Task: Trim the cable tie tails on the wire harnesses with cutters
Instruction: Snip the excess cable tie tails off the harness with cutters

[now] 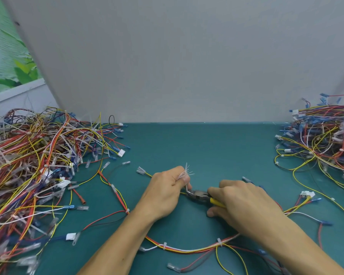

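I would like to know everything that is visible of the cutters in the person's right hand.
The cutters have a dark metal head and yellow handles. They lie nearly level, low over the teal table, with the head pointing left. The right hand grips the handles and hides most of them. The jaws sit at a white cable tie tail that the left hand pinches.

Bright, diffuse light; faint soft shadows on the tabletop (207,151); wide-angle bowing, smeared blur toward the left edge.
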`<control>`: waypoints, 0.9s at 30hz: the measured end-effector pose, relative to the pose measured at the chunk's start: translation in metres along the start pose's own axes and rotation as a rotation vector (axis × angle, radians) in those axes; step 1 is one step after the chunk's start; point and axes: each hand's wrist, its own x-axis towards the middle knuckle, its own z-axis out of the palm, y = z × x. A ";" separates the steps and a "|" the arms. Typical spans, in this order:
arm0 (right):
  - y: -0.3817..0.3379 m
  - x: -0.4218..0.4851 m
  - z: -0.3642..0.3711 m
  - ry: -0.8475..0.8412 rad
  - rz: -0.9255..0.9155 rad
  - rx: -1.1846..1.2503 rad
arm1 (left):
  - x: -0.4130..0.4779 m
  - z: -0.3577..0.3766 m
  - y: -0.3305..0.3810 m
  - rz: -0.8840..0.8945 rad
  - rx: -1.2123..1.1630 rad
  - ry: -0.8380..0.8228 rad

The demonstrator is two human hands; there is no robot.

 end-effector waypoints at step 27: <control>0.016 0.006 0.018 0.140 0.176 0.062 | -0.057 -0.033 0.074 0.213 0.264 -0.299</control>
